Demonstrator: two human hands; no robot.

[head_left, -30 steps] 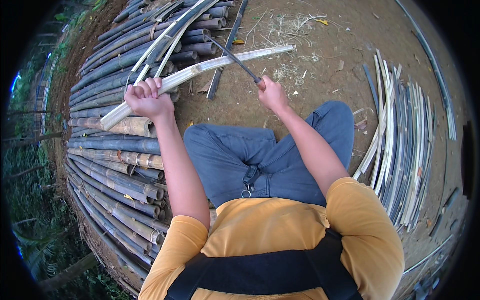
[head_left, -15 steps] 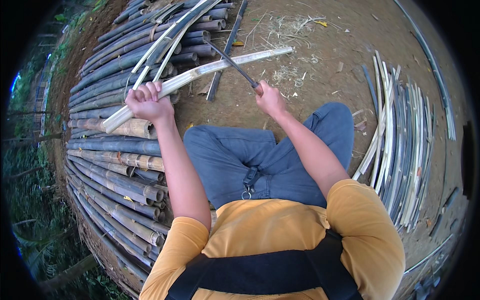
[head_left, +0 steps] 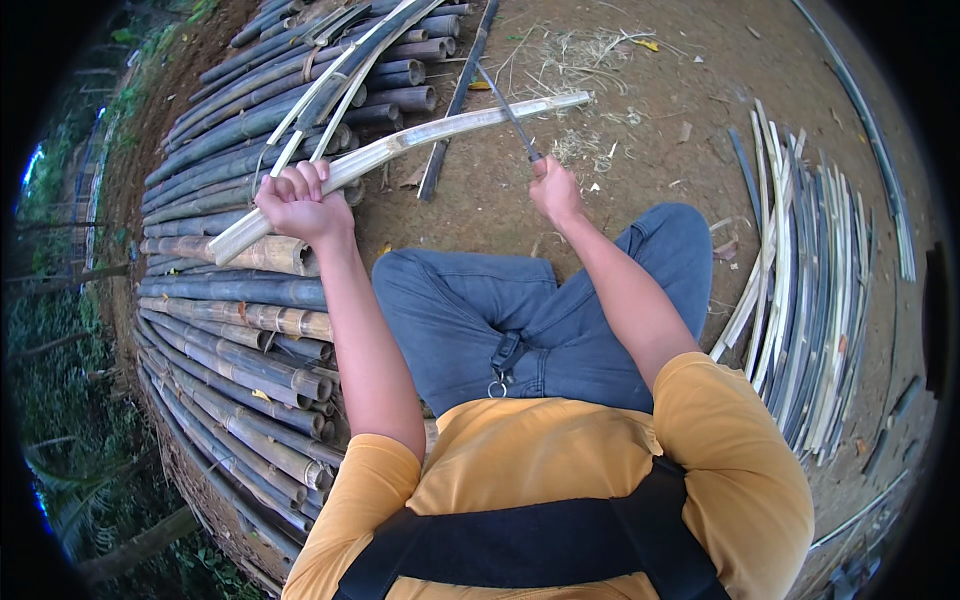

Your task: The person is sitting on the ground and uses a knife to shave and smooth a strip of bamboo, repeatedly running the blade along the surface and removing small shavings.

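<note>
My left hand (head_left: 303, 205) is closed around a pale split bamboo strip (head_left: 440, 130), near the strip's lower left end. The strip slants up to the right across the front of my knees. In my right hand (head_left: 556, 190) is the handle of a long, thin-bladed knife (head_left: 515, 122). Its dark blade points up and to the left and crosses the strip towards its far right end. Whether the edge touches the strip, I cannot tell.
Dark bamboo poles (head_left: 235, 290) are stacked along my left, with split lengths (head_left: 350, 70) lying over them. To my right lies a bundle of cut strips (head_left: 815, 300). Shavings (head_left: 590, 60) litter the dirt ahead. A long pole (head_left: 870, 120) curves along the far right.
My right hand has moved a little to the right, and the knife blade has slid along the strip towards its far end, standing steeper. My left hand keeps its grip.
</note>
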